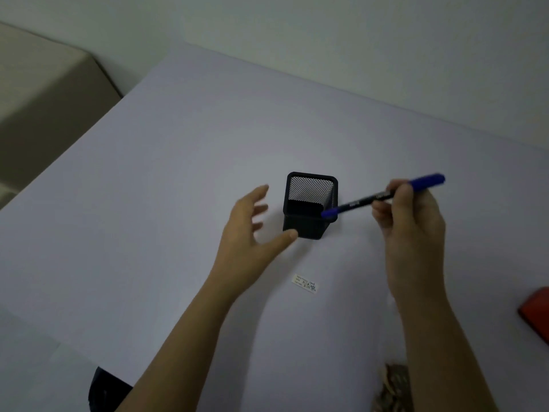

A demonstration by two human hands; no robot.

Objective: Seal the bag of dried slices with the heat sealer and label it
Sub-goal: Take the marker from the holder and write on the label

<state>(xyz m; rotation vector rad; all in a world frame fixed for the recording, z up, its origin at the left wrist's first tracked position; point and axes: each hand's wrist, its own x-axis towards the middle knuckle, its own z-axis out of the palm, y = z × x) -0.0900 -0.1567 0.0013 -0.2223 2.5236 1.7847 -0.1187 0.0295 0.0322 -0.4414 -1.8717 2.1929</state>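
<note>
My right hand (pixel 411 221) pinches a blue-capped black marker (pixel 368 199) near its upper end; its lower blue tip lies over the front right rim of a black mesh pen holder (pixel 310 205). To the holder's left my left hand (pixel 251 230) is spread open, with the thumb tip at the holder's lower left corner. A small white label (pixel 305 283) with handwriting lies flat on the white table (pixel 148 218) between my forearms. The bag of dried slices (pixel 393 388) shows only partly at the bottom edge beside my right forearm.
A red object (pixel 536 313) juts in at the right edge. A dark object (pixel 104 391) sits below the table's front left corner. A beige block (pixel 44 93) stands at the far left, with a pale wall behind the table.
</note>
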